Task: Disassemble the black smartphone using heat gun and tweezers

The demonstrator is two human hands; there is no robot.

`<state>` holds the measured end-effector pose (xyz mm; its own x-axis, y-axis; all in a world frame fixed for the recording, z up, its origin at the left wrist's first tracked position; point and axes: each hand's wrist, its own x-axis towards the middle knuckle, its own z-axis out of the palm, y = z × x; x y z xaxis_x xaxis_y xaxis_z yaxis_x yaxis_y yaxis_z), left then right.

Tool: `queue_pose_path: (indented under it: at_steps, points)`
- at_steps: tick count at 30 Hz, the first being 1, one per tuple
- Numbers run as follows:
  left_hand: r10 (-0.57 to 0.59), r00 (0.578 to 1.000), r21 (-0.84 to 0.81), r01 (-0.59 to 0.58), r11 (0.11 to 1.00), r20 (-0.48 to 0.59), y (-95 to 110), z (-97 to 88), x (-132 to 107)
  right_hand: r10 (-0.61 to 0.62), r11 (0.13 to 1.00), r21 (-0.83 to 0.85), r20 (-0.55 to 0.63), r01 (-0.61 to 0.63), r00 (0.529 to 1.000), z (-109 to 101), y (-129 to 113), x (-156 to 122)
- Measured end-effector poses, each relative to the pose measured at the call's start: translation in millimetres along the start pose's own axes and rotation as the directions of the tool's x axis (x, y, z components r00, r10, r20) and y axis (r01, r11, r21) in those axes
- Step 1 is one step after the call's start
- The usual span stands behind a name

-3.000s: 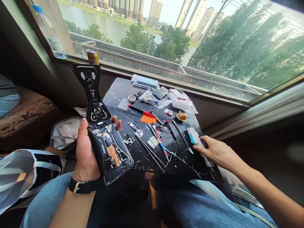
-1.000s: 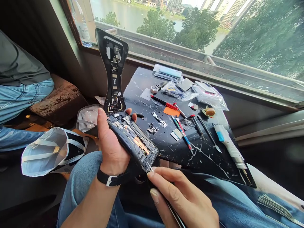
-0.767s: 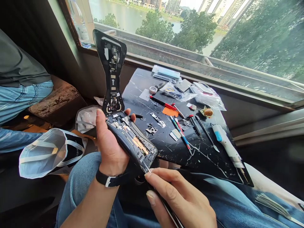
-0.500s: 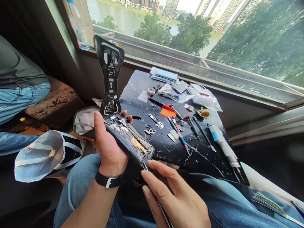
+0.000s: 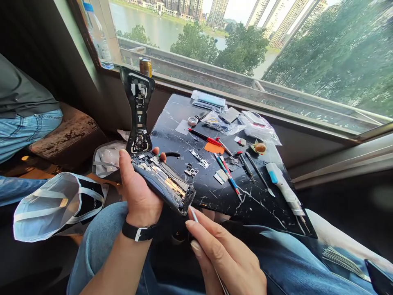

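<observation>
The left hand wraps firmly around an opened smartphone, fingers and thumb closed on its edges, holding it tilted over the person's jeans and just beside a black marble-patterned tabletop. The phone's insides lie bare, showing small circuit boards and copper-coloured strips. Its black back cover stands upright from the far end, dotted with pale patches. The right hand is almost closed, pinching a slim metal tool between thumb and fingers, its tip just beside the phone's near corner. Across the tabletop lie clear plastic bags, a white-and-blue handled tool, a red-handled screwdriver, an orange pad, and a roll of tape. Two small metal brackets sit nearest the phone.
</observation>
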<state>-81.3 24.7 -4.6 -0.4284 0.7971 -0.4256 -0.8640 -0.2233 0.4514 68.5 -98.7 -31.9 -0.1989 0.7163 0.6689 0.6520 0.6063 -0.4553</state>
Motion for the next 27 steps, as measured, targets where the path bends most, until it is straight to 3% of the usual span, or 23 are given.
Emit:
queue_pose_path:
  at_steps: [6, 12, 18, 24, 26, 27]
  points:
    - [0.038, 0.999, -0.010, -0.038, 0.999, 0.008, 2, -1.8, 5, -0.023, 0.998, 0.059, 0.052, 0.020, 0.998, -9, 5, 6]
    - [0.074, 0.997, 0.005, -0.074, 0.997, 0.010, -3, -6.0, 12, 0.272, 0.953, 0.095, 0.155, -0.288, 0.950, -11, 7, 33]
    - [0.020, 0.999, 0.013, -0.020, 1.000, 0.039, -6, -3.4, 3, 0.300, 0.940, 0.048, 0.356, -0.338, 0.885, 5, 9, 50]
    - [0.009, 0.999, 0.031, -0.011, 0.999, 0.048, -3, -5.5, 7, 0.385, 0.892, 0.147, 0.249, -0.427, 0.889, 16, 9, 39]
    - [0.028, 0.999, 0.030, -0.029, 0.999, 0.046, -2, -5.8, 10, 0.483, 0.831, 0.187, 0.227, -0.525, 0.846, 20, 8, 31]
    - [0.037, 0.998, 0.030, -0.038, 0.999, 0.042, -2, -5.9, 12, 0.560, 0.765, 0.228, 0.228, -0.603, 0.797, 22, 8, 27]
